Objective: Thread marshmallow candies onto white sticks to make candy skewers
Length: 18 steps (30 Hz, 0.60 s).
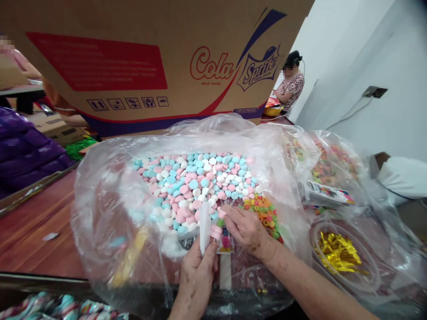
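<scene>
My left hand (pixel 197 271) is closed around a stack of thin white-edged packets (pixel 204 224), held upright. Just right of the stack, my right hand (pixel 247 229) pinches a pink candy (pixel 221 212) between thumb and fingertips. A green ring candy and more pink pieces show below those fingers, by a small clear packet with a colourful print (pixel 226 242). Beyond both hands, a pile of pink, blue and white button-shaped candies (pixel 193 178) lies on a large clear plastic bag (pixel 103 178). Orange, yellow and green ring candies (pixel 263 211) are heaped beside my right hand.
A big cardboard box (pixel 133 53) stands behind the candy. Gold twist ties (pixel 338 251) lie in a round clear tub at right, near a stack of printed packets (pixel 328 194). Wrapped candies (pixel 63 307) fill the lower left corner. Another person (pixel 292 86) works behind.
</scene>
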Each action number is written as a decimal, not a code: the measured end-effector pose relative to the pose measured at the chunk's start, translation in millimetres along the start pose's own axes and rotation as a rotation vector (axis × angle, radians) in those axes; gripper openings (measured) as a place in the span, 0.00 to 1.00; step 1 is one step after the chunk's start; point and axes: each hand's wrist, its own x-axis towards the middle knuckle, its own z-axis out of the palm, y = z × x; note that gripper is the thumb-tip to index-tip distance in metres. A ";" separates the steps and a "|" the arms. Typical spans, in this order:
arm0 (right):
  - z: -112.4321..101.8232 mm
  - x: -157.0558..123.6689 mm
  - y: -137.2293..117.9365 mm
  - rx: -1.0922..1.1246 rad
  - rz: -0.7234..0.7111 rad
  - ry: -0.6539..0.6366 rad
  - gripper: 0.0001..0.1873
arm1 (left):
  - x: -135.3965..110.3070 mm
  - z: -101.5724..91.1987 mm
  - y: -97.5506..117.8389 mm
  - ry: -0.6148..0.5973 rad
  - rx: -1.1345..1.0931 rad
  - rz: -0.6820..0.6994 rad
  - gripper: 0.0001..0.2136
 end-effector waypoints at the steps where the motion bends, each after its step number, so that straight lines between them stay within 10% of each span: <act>1: 0.2 -1.0 -1.8 -0.004 -0.011 -0.025 0.16 | 0.0 -0.1 -0.4 -0.003 0.016 0.006 0.16; 11: -5.4 2.7 -21.2 -0.031 -0.078 -0.220 0.18 | -0.7 -0.1 4.6 0.003 -0.045 0.007 0.18; 18: -41.6 27.2 36.0 -0.385 0.448 -0.277 0.15 | -8.4 1.1 14.3 0.024 -0.080 -0.004 0.19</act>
